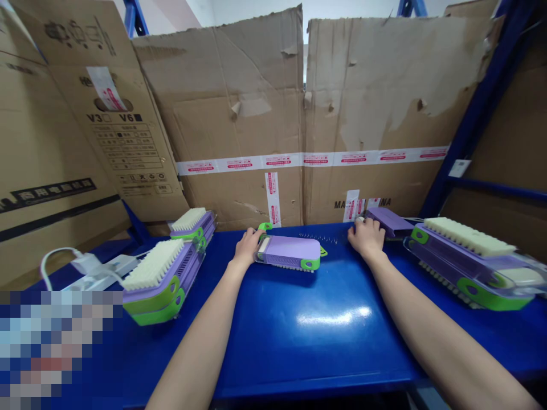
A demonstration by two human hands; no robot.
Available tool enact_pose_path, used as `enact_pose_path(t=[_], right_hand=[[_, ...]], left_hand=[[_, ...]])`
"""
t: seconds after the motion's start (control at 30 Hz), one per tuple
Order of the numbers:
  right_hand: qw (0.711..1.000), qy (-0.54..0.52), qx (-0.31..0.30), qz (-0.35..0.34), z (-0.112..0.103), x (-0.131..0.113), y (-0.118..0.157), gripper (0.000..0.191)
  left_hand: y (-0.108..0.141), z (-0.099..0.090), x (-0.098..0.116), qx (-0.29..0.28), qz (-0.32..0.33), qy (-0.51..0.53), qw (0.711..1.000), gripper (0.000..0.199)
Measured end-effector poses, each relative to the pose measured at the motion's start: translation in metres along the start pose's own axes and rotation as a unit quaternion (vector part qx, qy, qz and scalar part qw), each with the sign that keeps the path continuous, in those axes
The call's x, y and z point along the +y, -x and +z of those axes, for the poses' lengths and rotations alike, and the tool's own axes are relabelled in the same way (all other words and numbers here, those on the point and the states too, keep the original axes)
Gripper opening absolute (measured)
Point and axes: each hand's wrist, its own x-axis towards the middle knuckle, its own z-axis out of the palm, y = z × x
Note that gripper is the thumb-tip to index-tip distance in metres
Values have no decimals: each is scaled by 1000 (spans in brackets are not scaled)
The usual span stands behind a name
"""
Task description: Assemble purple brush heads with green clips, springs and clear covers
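Cardboard panels (239, 125) wall off the back of the counter (325, 347); a power strip (105, 272) and bristled brushes (154, 265) crowd the left, a bristled stack (465, 250) the right; the left hand (248, 246) grips one end of a purple-and-green unit (290, 250), mid-counter; the right hand (368, 234) is beside a purple case (390, 221), contents hidden; its grasp I cannot tell.

"Where's free room?"
"On the desk (273, 336), between the forearms (200, 330), in front of the middle brush (290, 250)."
"What's in the way?"
"Left brushes (156, 267), right brush (470, 236), and cardboard (239, 125) behind."
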Motion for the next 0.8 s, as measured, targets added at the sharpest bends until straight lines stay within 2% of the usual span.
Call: enact_pose_path(t=[0.17,0.33,0.5,0.6,0.7,0.8], right_hand=[[1000,-6,-6,13,-5,0,0,39],[999,-23,-29,-9,-3,3,-1,40],[1000,-20,21,-9,-10,-1,0,40],[996,-36,14,-78,-16,-9,2,41],[974,-76,-54,-208,-20,-21,5,41],[950,-103,-119,-268,-21,-32,10,38]], left_hand=[[0,0,0,-2,-5,5,1000,35],[-1,0,0,2,3,9,1000,36],[-1,0,0,4,0,18,1000,35],[-1,0,0,3,-2,14,1000,35],[-1,0,0,0,-1,6,1000,36],[-2,0,0,-2,-2,5,1000,36]])
